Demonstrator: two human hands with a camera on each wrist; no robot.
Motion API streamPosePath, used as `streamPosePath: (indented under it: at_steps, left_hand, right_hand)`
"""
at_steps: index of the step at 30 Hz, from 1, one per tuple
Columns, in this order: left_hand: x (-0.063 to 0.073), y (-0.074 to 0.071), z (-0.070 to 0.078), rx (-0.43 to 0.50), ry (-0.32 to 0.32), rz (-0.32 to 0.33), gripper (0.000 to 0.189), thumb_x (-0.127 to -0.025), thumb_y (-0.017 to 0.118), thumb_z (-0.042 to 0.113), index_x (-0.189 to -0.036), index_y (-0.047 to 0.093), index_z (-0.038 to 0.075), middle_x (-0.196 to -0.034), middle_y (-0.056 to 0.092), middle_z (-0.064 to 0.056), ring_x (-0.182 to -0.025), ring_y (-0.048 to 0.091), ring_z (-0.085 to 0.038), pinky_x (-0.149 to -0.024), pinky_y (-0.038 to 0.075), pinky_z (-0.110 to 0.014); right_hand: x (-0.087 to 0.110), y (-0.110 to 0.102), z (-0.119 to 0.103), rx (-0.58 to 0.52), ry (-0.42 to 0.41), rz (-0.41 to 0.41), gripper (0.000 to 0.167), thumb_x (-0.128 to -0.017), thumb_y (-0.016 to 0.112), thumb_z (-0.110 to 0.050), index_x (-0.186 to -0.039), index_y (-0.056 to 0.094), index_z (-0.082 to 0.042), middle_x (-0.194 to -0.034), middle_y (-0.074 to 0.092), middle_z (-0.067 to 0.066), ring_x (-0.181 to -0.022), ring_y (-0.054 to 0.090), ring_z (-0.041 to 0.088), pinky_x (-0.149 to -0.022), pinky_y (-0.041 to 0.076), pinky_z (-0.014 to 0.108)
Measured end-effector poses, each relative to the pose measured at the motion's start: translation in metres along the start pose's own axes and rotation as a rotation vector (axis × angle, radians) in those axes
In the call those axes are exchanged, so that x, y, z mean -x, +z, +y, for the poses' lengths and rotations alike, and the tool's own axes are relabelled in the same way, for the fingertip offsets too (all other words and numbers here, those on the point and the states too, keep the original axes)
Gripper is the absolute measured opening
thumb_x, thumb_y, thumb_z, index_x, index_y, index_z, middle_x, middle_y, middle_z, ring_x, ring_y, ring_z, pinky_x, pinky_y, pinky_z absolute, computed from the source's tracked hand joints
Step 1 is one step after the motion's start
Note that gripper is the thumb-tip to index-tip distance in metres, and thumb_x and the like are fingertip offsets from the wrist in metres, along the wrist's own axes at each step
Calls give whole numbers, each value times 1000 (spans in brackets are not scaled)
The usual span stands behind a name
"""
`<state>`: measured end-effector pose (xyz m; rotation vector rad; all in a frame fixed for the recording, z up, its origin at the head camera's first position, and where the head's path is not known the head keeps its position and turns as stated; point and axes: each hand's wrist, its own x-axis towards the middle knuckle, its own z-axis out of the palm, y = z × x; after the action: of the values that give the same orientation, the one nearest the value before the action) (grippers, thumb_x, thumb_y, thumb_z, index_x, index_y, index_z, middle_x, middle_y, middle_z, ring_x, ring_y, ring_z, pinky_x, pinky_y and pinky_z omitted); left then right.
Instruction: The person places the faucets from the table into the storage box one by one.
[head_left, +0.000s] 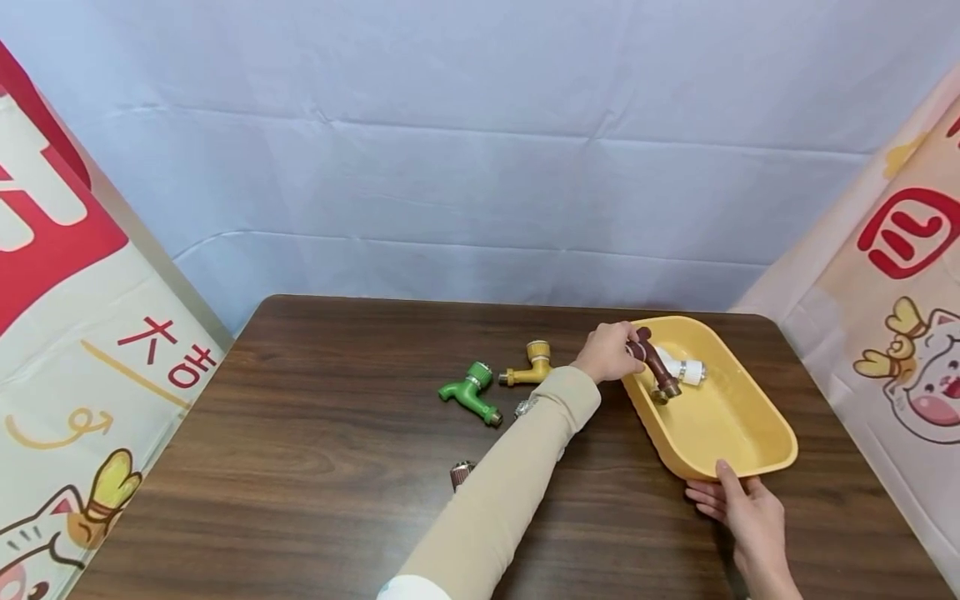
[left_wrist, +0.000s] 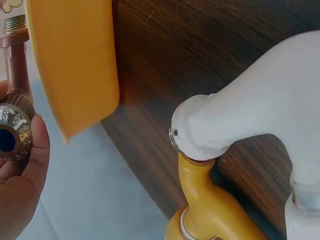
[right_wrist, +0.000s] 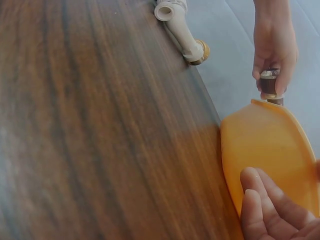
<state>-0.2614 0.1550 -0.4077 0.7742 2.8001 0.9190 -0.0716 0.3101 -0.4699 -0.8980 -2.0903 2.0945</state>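
Note:
My left hand [head_left: 609,352] grips a dark red faucet [head_left: 663,379] by its knob end, holding it over the far left side of a yellow basin [head_left: 738,417]. In the left wrist view, the threaded end of this dark red faucet [left_wrist: 18,65] points up. Inside the basin lies a white faucet [head_left: 688,371], partly covered by the dark red one. My right hand [head_left: 750,508] holds the basin's near rim, thumb at the top edge. Its fingers [right_wrist: 277,205] lie along the outer wall in the right wrist view.
Left of the basin, a green faucet [head_left: 472,393] and a yellow faucet [head_left: 528,367] lie on the wooden table [head_left: 315,467]. Another white faucet [left_wrist: 240,120] lies against the yellow one. The left sleeve mostly hides a dark red knob [head_left: 461,473]. A pale cloth [head_left: 450,167] hangs behind.

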Motion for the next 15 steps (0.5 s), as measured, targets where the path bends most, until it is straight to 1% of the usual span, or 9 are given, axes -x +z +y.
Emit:
streamPosePath:
  at_steps: [2, 4, 6, 8, 12, 14, 15]
  left_hand:
    - [-1, 1, 1, -13, 1, 0, 33, -76, 74, 25, -104, 62, 12, -95, 62, 3, -72, 52, -4, -57, 38, -10]
    - [-1, 3, 2, -21, -4, -5, 33, -76, 73, 26, -105, 62, 12, -97, 62, 3, -73, 52, -5, -58, 38, -11]
    - [0, 4, 2, -22, -18, -11, 33, -76, 73, 25, -105, 62, 13, -97, 62, 4, -72, 52, -5, -59, 38, -11]
    - [0, 6, 1, -29, -29, -15, 33, -76, 73, 25, -106, 62, 15, -97, 62, 4, -72, 52, -5, -58, 38, -12]
    - [0, 9, 0, -57, -24, -6, 32, -76, 73, 25, -106, 62, 17, -98, 62, 5, -77, 53, -6, -62, 39, -13]
    - [-1, 9, -1, -75, -8, -2, 32, -77, 73, 26, -106, 63, 17, -99, 62, 5, -82, 55, -7, -65, 39, -14]
    - [-1, 8, -1, -83, -4, -2, 32, -77, 73, 27, -106, 63, 17, -100, 61, 5, -86, 55, -8, -68, 39, -14]
  right_hand:
    - [-2, -1, 3, 7, -20, -3, 35, -93, 46, -41, -105, 42, -9, -62, 66, -6, -63, 65, 7, -57, 51, 23]
    - [-4, -4, 6, -15, -44, -24, 32, -92, 47, -40, -103, 44, -10, -63, 67, -5, -63, 66, 9, -56, 52, 24]
    - [-5, -4, 7, -4, -46, -19, 33, -92, 47, -41, -104, 43, -10, -63, 67, -6, -63, 66, 8, -57, 52, 24]
    - [-7, -5, 9, -24, -49, -31, 31, -92, 48, -40, -103, 44, -11, -63, 67, -5, -63, 66, 9, -56, 52, 24]
    - [-1, 0, 2, -2, 1, -4, 33, -93, 45, -40, -106, 42, -10, -61, 66, -6, -63, 65, 7, -57, 51, 23]
    - [0, 1, 0, -5, 14, 2, 34, -93, 45, -40, -107, 41, -9, -61, 66, -6, -62, 65, 7, -56, 51, 23]
    - [1, 1, -1, 14, 21, 13, 35, -93, 44, -41, -108, 40, -9, -61, 66, -7, -62, 65, 7, -57, 51, 23]
